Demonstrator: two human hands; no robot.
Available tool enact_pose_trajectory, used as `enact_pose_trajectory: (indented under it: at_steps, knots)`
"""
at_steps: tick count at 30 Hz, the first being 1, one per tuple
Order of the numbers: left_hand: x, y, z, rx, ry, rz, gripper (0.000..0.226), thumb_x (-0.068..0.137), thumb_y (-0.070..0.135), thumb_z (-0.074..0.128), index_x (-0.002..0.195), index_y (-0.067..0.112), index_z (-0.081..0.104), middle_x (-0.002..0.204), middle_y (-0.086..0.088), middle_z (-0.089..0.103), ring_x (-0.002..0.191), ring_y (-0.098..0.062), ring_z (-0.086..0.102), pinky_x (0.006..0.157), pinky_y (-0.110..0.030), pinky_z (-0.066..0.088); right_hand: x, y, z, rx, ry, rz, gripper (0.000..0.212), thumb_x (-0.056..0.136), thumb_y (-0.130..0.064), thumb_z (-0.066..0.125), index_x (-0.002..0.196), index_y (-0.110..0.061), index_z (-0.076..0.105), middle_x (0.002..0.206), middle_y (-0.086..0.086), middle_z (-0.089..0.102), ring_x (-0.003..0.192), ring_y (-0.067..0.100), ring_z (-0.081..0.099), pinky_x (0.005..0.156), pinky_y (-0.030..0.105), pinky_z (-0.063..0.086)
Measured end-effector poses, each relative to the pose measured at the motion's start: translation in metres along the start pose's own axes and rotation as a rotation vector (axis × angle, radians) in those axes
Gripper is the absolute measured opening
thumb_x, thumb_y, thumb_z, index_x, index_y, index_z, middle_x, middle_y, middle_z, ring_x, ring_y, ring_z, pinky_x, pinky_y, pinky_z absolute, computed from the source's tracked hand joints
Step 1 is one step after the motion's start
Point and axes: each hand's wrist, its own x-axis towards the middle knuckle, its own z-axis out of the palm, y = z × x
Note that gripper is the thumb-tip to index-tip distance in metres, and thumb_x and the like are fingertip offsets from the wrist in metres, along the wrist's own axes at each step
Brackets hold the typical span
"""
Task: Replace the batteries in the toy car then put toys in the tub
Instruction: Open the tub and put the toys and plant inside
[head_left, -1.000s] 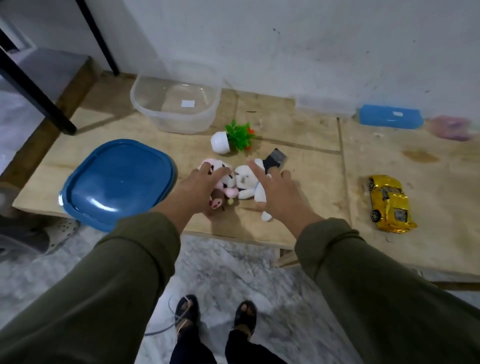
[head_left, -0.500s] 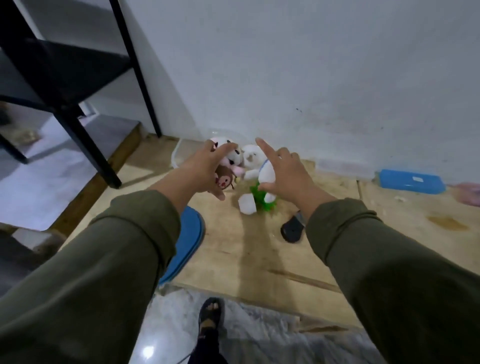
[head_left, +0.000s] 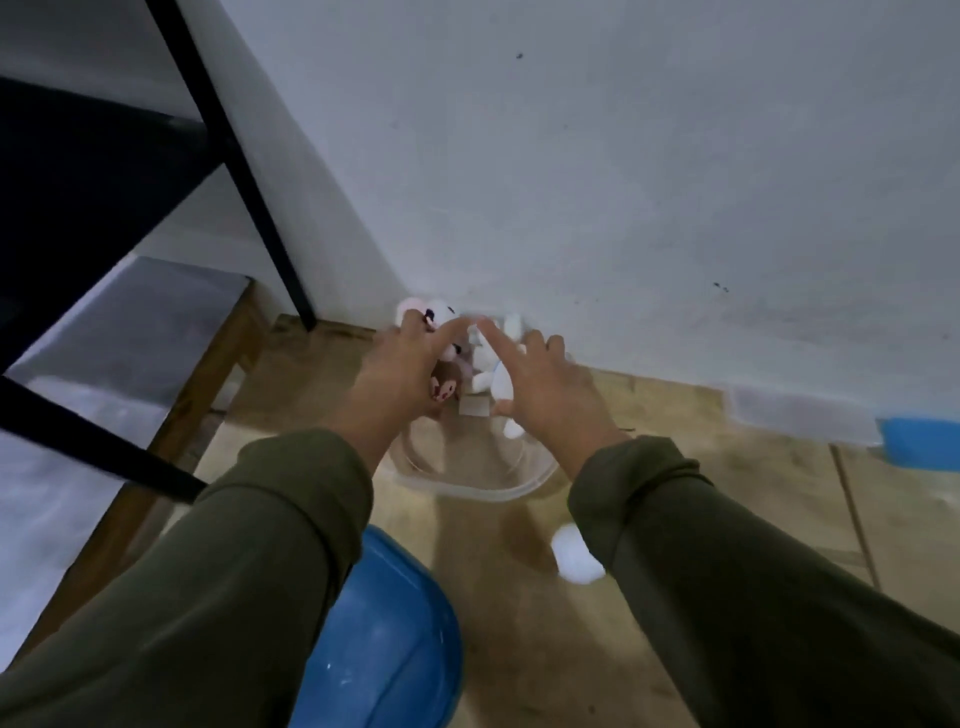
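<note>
1. Two hands carry a cluster of plush toys above the clear tub, which stands on the wooden board against the wall.
2. Left hand is closed on the pink-and-brown toys; right hand is closed on the white one, forefingers extended.
3. Good practice: centre the cluster over the tub's opening, lower it inside the rim, then release, so nothing spills.
4. Nearby: blue lid in front of the tub, a white object at right. Neither obstructs. Toy car is out of view.
</note>
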Motion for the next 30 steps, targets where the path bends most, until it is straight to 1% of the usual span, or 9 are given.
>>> enact_pose_trajectory:
  at_steps: [2, 6, 9, 12, 17, 20, 23, 26, 30]
  knots:
    - [0.005, 0.006, 0.006, 0.144, 0.038, -0.007, 0.093, 0.071, 0.036, 0.078, 0.142, 0.041, 0.017, 0.134, -0.014, 0.031, 0.113, -0.040, 0.043, 0.085, -0.047, 0.050, 0.003, -0.002, 0.009, -0.021, -0.032, -0.003, 0.095, 0.082, -0.041, 0.065, 0.146, -0.042, -0.006, 0.125, 0.014, 0.043, 0.105, 0.030, 0.044, 0.080, 0.039, 0.044]
    - [0.005, 0.013, 0.030, 0.280, 0.036, -0.015, 0.090, 0.085, 0.040, 0.063, 0.148, 0.037, 0.000, 0.148, -0.017, 0.017, 0.123, -0.043, 0.037, 0.097, -0.046, 0.041, 0.003, 0.001, 0.026, 0.044, -0.066, 0.031, 0.097, 0.083, -0.037, 0.065, 0.146, -0.039, -0.009, 0.127, 0.013, 0.047, 0.112, 0.029, 0.044, 0.094, 0.044, 0.042]
    - [0.002, 0.015, 0.051, 0.036, -0.075, -0.067, 0.095, 0.085, 0.040, 0.065, 0.150, 0.037, -0.004, 0.155, -0.018, 0.001, 0.134, -0.042, 0.028, 0.102, -0.045, 0.038, 0.001, 0.008, 0.039, 0.011, -0.027, 0.018, 0.103, 0.079, -0.034, 0.070, 0.146, -0.037, -0.008, 0.122, 0.012, 0.052, 0.108, 0.029, 0.045, 0.090, 0.046, 0.046]
    - [0.005, 0.016, 0.055, -0.121, -0.136, -0.109, 0.103, 0.080, 0.040, 0.071, 0.150, 0.038, -0.004, 0.155, -0.021, -0.012, 0.139, -0.046, 0.019, 0.110, -0.047, 0.031, 0.001, 0.017, 0.022, 0.131, -0.041, -0.038, 0.091, 0.083, -0.031, 0.066, 0.149, -0.033, 0.003, 0.135, 0.011, 0.044, 0.123, 0.029, 0.037, 0.099, 0.040, 0.038]
    - [-0.017, 0.037, 0.032, 0.148, 0.043, -0.128, 0.103, 0.076, 0.049, 0.070, 0.149, 0.039, -0.001, 0.154, -0.023, -0.002, 0.136, -0.048, 0.022, 0.109, -0.049, 0.031, -0.041, 0.054, -0.016, 0.208, 0.065, -0.129, 0.083, 0.084, -0.037, 0.063, 0.149, -0.032, 0.012, 0.138, 0.009, 0.039, 0.125, 0.029, 0.038, 0.097, 0.043, 0.037]
    - [-0.045, 0.072, 0.019, -0.019, 0.148, -0.145, 0.091, 0.080, 0.044, 0.068, 0.151, 0.032, 0.013, 0.157, -0.019, 0.002, 0.138, -0.043, 0.023, 0.106, -0.050, 0.033, -0.083, 0.089, -0.029, 0.255, -0.009, -0.107, 0.089, 0.078, -0.046, 0.066, 0.148, -0.036, 0.011, 0.139, 0.009, 0.035, 0.125, 0.031, 0.039, 0.100, 0.048, 0.039]
    - [-0.074, 0.114, 0.023, -0.230, 0.316, 0.199, 0.078, 0.077, 0.055, 0.063, 0.142, 0.018, 0.040, 0.148, -0.016, 0.033, 0.123, -0.036, 0.048, 0.091, -0.051, 0.049, -0.129, 0.124, -0.028, 0.306, -0.181, -0.031, 0.106, 0.065, -0.059, 0.073, 0.144, -0.047, 0.002, 0.145, 0.007, 0.027, 0.132, 0.031, 0.031, 0.103, 0.052, 0.036]
    - [-0.100, 0.158, 0.043, -0.208, 0.148, 0.394, 0.078, 0.077, 0.050, 0.069, 0.143, 0.023, 0.038, 0.149, -0.008, 0.033, 0.124, -0.030, 0.049, 0.092, -0.046, 0.050, -0.174, 0.143, -0.012, 0.300, -0.364, 0.026, 0.118, 0.057, -0.061, 0.077, 0.144, -0.047, -0.002, 0.150, 0.006, 0.018, 0.136, 0.035, 0.024, 0.104, 0.054, 0.035]
    - [-0.121, 0.192, 0.094, -0.054, -0.168, 0.271, 0.098, 0.073, 0.039, 0.078, 0.148, 0.041, 0.015, 0.158, -0.011, 0.003, 0.143, -0.033, 0.015, 0.111, -0.049, 0.030, -0.229, 0.147, 0.018, 0.253, -0.477, 0.030, 0.121, 0.057, -0.057, 0.080, 0.148, -0.036, 0.003, 0.155, 0.004, 0.013, 0.141, 0.033, 0.017, 0.112, 0.050, 0.026]
